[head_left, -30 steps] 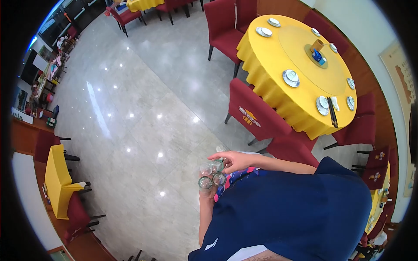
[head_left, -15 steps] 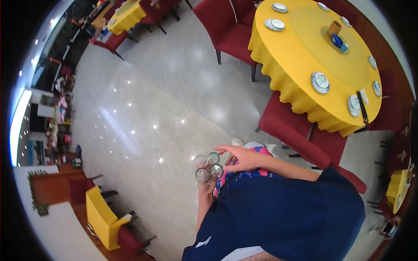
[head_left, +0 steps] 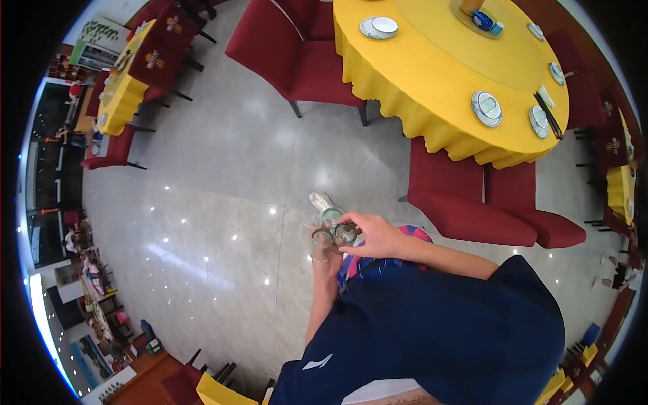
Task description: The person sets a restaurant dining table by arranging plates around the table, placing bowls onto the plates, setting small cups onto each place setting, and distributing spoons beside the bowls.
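Note:
Several clear drinking glasses are bunched in front of my body. My left hand (head_left: 325, 262) holds them from below, its fingers partly hidden behind the glass. One glass (head_left: 322, 237) stands mouth up above that hand, and another glass (head_left: 331, 215) sits farther out near my shoe (head_left: 320, 200). My right hand (head_left: 375, 235) curls its thumb and fingers around the rim of the nearest right glass (head_left: 345, 234). That glass touches or nearly touches its neighbours; I cannot tell exactly.
A round table with a yellow cloth (head_left: 432, 125) stands ahead to the right, carrying plate settings (head_left: 487, 109) and black chopsticks (head_left: 549, 116). Red chairs (head_left: 466, 196) are tucked along its near side, and another red chair (head_left: 297, 61) stands at its left. Grey tiled floor (head_left: 223, 202) stretches left.
My right hand has come down from above the glasses and now grips one. The view has turned and moved, so the table sits higher and farther left.

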Available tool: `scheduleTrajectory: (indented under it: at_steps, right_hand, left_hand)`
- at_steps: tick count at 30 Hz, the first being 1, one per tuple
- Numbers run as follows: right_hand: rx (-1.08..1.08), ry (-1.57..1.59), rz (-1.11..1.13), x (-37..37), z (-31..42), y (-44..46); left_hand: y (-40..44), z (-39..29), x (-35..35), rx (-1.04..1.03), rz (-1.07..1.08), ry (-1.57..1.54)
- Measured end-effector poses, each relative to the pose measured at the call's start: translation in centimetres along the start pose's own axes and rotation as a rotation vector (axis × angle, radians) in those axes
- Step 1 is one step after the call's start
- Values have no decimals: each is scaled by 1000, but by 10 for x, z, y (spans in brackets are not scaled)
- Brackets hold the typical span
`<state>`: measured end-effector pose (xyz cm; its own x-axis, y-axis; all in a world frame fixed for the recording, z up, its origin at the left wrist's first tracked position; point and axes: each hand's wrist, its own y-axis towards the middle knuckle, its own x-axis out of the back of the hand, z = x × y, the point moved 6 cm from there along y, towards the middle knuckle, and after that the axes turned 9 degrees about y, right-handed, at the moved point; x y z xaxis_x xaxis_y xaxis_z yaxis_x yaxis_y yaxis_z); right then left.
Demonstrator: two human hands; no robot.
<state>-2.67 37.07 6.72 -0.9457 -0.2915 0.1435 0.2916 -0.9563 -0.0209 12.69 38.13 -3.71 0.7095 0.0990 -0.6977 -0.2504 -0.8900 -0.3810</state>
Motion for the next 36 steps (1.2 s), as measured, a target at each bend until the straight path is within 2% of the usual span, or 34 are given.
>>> scheduleTrajectory:
  at_steps: [2, 4, 6, 12, 14, 16, 20, 22, 26, 27, 30, 32, 33, 34, 36]
  right_hand:
    - [-8, 25, -35, -1, 3, 38]
    - [-21, 25, -46, -4, 5, 77]
    - [-40, 29, -46, -5, 15, 115]
    - [43, -50, -130, 22, 72, 208]
    - [35, -65, -284, 56, 73, 231]
    - [12, -160, -454, 105, 72, 262]
    - [-61, -416, -838, 240, -4, 325]
    - [-60, -394, -941, 323, -57, 359]
    - [-296, -596, -1154, 468, -153, 406]
    - [-312, -580, -1153, 495, -171, 415]
    - [-490, -613, -1117, 543, -231, 430]
    - [-592, -646, -1059, 567, -265, 443]
    - [-626, -637, -1037, 575, -278, 447]
    - [-643, -621, -1025, 579, -287, 451]
    - [-705, -630, -1029, 584, -299, 451]
  left_hand:
    - [36, -19, 20, 87, 10, -24]
    - [70, -49, 28, 78, -18, -24]
    - [104, -79, 27, 190, 75, 0]
    - [184, -152, 56, 244, 72, 0]
    - [208, -163, 68, 272, 55, 37]
    - [236, -172, 70, 309, 192, -130]
    - [284, -193, 57, 377, 110, -80]
    - [310, -211, 27, 350, 389, -22]
    - [365, -221, 31, 448, 218, -11]
    - [378, -236, 11, 392, 137, 3]
    - [418, -260, -26, 285, 139, -27]
    - [442, -275, -42, 264, -161, -64]
    - [454, -282, -51, 220, -201, -70]
    - [467, -286, -51, 226, -221, -57]
    - [488, -298, -60, 191, 0, -52]
